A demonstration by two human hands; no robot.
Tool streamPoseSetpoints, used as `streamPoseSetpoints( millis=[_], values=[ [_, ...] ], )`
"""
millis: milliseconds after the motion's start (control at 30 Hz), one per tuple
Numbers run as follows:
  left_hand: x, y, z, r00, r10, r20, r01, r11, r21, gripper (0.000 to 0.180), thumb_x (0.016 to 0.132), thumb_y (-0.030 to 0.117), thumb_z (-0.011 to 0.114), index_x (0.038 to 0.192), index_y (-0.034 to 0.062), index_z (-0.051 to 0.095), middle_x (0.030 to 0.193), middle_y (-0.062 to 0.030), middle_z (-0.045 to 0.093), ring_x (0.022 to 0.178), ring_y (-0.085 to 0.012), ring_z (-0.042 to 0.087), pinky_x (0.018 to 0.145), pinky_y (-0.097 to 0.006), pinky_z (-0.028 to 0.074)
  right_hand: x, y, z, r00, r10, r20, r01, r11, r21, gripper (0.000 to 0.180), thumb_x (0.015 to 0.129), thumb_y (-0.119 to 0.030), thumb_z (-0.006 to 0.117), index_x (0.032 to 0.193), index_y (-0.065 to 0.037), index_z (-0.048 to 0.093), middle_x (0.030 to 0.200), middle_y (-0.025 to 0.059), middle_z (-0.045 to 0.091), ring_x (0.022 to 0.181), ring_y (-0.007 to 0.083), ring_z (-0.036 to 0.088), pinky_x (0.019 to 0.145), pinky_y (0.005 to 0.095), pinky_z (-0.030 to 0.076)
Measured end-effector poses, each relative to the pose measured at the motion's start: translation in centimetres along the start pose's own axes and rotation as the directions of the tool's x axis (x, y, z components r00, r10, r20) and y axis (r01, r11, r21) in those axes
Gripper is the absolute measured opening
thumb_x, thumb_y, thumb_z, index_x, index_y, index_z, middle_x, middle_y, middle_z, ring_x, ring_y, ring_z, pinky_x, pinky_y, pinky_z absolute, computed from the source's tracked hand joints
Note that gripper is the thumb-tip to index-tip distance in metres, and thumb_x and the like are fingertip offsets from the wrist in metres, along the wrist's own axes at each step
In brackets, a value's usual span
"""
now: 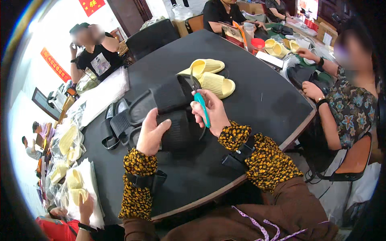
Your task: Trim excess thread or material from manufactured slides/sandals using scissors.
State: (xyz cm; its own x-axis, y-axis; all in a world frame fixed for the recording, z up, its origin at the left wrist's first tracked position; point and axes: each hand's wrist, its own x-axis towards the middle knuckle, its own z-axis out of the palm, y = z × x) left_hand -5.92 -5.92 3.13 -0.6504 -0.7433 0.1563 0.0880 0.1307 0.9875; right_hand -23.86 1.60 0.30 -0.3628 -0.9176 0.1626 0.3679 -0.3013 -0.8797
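Here, the left hand (152, 134) rests on a black slipper (177, 130) lying on the dark round surface (257, 100), fingers closed over its strap and thumb stretched across the ribbed top. The right hand (211, 112) is just beside it, fingers wrapped around a small pair of scissors with teal handles (202, 106), whose dark blades point up toward a second black slipper (161, 98) touching the first. More black slippers (114, 122) lie in a loose cluster to the left of these 2. Beyond them, near the middle of the surface, sits a pair of pale yellow slippers (211, 76), side by side. A stack of clear plastic bags (102, 96) lies at the left edge. To the right, another person's hands (313, 89) work over dark material. Bagged yellow slippers (74, 184) sit lower left.
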Motion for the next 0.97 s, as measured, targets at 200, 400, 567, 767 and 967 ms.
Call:
streamPoseSetpoints(
  millis=[200,400,567,767,967],
  values=[
    [1.5,2.1,0.3,0.915,0.361,-0.182,-0.241,0.848,0.472,0.053,0.080,0.005,0.059,0.124,-0.0115,0.034,0.111,-0.0162,0.052,0.104,-0.0192,0.050,0.090,-0.029,0.040,0.0,-0.5,-0.5,0.998,-0.051,-0.040,0.048,0.996,-0.073,0.043,0.082,-0.014,0.064,0.118,-0.002,0.046,0.073,0.0050,0.055,0.048,0.0078,0.050,0.038,0.0216,0.039],
    [-0.5,4.1,0.6,0.882,0.280,-0.378,-0.150,0.929,0.338,0.062,0.081,0.004,0.060,0.129,-0.0159,0.027,0.116,-0.0170,0.047,0.103,-0.0189,0.047,0.091,-0.028,0.038,0.5,1.9,-0.4,0.970,-0.205,0.128,0.235,0.928,-0.290,0.045,0.079,-0.013,0.068,0.116,0.000,0.046,0.086,0.0067,0.057,0.072,0.0101,0.053,0.065,0.0252,0.045],
    [-0.3,3.0,-1.1,0.881,0.248,-0.402,-0.169,0.960,0.223,0.065,0.084,0.005,0.059,0.133,-0.0156,0.021,0.126,-0.0161,0.039,0.109,-0.0155,0.042,0.094,-0.026,0.034,0.2,2.1,-0.9,0.950,-0.215,0.224,0.296,0.851,-0.435,0.046,0.078,-0.018,0.069,0.114,-0.002,0.047,0.090,0.0114,0.060,0.081,0.0176,0.057,0.076,0.0311,0.047],
    [-1.1,4.5,-1.7,0.942,0.209,-0.262,-0.211,0.977,0.019,0.055,0.083,0.001,0.055,0.130,-0.0133,0.028,0.122,-0.0149,0.045,0.106,-0.0160,0.047,0.092,-0.027,0.037,0.1,3.2,-0.7,0.938,-0.183,0.295,0.302,0.848,-0.436,0.044,0.080,-0.010,0.066,0.117,-0.001,0.045,0.080,0.0035,0.055,0.075,0.0078,0.052,0.068,0.0250,0.045],
    [-0.2,3.5,-3.0,0.932,0.247,-0.266,-0.261,0.965,-0.016,0.063,0.081,0.005,0.060,0.133,-0.0103,0.029,0.129,-0.0148,0.044,0.118,-0.0215,0.043,0.100,-0.030,0.033,0.2,2.5,-1.0,0.953,-0.007,0.304,0.164,0.853,-0.495,0.047,0.079,-0.013,0.067,0.120,-0.005,0.044,0.089,0.0084,0.060,0.079,0.0137,0.058,0.075,0.0299,0.048]
  ],
)
